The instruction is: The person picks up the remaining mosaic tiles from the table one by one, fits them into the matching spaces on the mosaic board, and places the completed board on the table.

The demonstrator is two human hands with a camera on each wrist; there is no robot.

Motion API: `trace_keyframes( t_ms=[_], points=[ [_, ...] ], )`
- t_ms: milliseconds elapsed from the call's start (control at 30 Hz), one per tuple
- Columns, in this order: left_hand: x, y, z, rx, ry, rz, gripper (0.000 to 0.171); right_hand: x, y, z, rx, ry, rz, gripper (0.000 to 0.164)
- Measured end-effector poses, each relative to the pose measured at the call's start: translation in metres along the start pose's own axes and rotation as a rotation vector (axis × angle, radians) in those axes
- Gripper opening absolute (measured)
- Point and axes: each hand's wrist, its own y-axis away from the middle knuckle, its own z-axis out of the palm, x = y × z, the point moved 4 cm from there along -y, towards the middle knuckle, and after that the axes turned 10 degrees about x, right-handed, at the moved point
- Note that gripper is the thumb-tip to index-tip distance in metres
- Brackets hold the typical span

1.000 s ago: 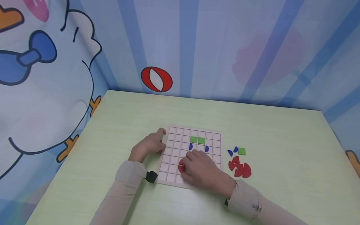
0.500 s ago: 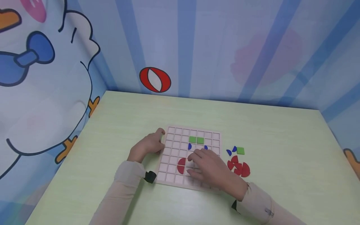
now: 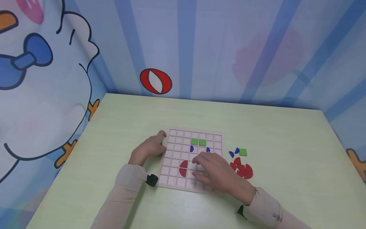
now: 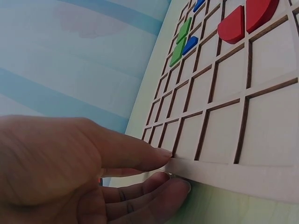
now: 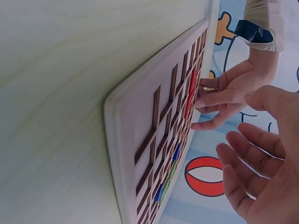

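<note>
A pale wooden grid board (image 3: pixel 171 180) lies on the table. My left hand (image 3: pixel 148 147) holds its left edge; in the left wrist view one fingertip lies over the rim (image 4: pixel 210 175), with other fingers below it. Set in the squares are two green squares (image 3: pixel 198 142), two blue half-rounds (image 3: pixel 192 149) and two red quarter-rounds (image 3: pixel 183 168), which together form a half circle. Over the board's lower right part hovers my right hand (image 3: pixel 217 171). Its fingers are loosely bent and apart from the thumb, with nothing between them, as the right wrist view also shows.
Right of the board lie a loose green square (image 3: pixel 243 152), two blue pieces (image 3: pixel 231 154) and several red pieces (image 3: pixel 248 171), partly close behind my right hand. A wall with cartoon print (image 3: pixel 155 81) stands along the table's back edge (image 3: pixel 214 101).
My right hand has let go of the red quarter-rounds and drawn back to the right, its fingers spreading; both red pieces now show fully. My left hand stays at the board's edge.
</note>
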Motion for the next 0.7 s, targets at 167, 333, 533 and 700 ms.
trace_keyframes(
  t_ms=[167,333,533,700],
  points=[
    [0.000,0.000,0.000,0.002,0.003,-0.007,0.052,0.007,0.004,-0.004,0.009,-0.039,0.024,0.040],
    [0.000,0.001,-0.001,0.002,0.004,-0.015,0.052,0.016,0.008,-0.011,0.035,-0.077,0.054,0.041],
    [-0.002,-0.001,0.000,0.008,0.002,-0.024,0.052,0.025,0.012,-0.021,0.088,-0.104,0.028,0.036],
    [-0.003,-0.002,0.002,0.009,-0.003,-0.018,0.051,0.038,0.019,-0.032,0.122,-0.086,0.063,0.035]
  ],
)
